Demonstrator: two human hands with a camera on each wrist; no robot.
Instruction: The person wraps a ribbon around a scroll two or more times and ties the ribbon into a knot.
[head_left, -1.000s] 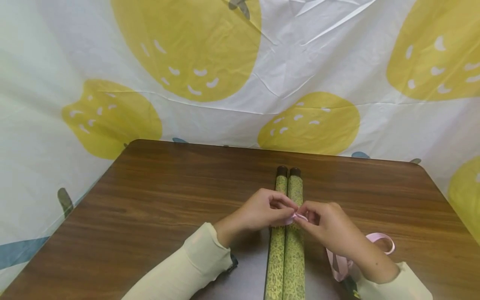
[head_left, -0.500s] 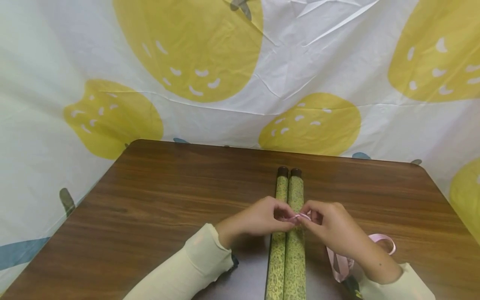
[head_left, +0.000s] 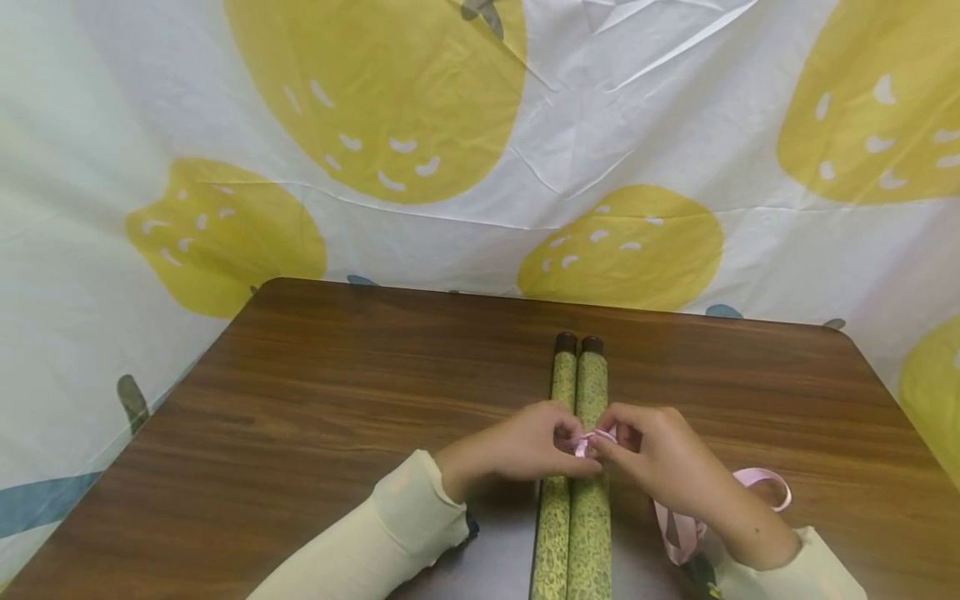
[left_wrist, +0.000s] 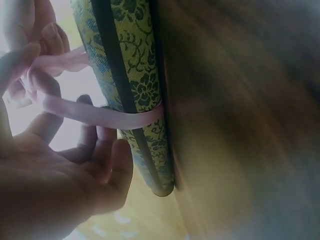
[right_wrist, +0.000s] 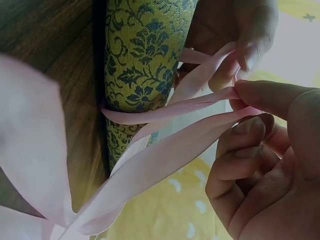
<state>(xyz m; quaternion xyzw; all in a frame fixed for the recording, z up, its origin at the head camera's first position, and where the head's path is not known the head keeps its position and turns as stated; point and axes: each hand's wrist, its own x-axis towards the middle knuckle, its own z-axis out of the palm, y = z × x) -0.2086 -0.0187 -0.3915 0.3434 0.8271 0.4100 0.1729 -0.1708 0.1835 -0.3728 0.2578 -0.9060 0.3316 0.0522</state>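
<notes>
Two hanging scrolls, rolled up, lie side by side on the table: a left scroll (head_left: 552,533) and a right scroll (head_left: 590,533), both in yellow-green floral brocade with dark end knobs. A pink ribbon (right_wrist: 160,150) passes round them. My left hand (head_left: 532,442) pinches part of the ribbon between thumb and index finger above the scrolls, and one strand (left_wrist: 100,116) runs over that finger. From the right, my right hand (head_left: 663,458) pinches the ribbon between thumb and forefinger, fingertips close to the left hand's. Fingers partly hide the crossing of the strands.
The ribbon's loose length (head_left: 768,479) lies in loops by my right forearm. A brown wooden table (head_left: 337,375) spreads on both sides, its far edge against a white curtain (head_left: 570,125) printed with lemons. Something dark (head_left: 471,525) shows beside my left cuff.
My left hand has moved slightly toward me, its thumb now lower and its fingers more apart, with a ribbon loop showing between the hands. The right hand and scrolls stay nearly in place.
</notes>
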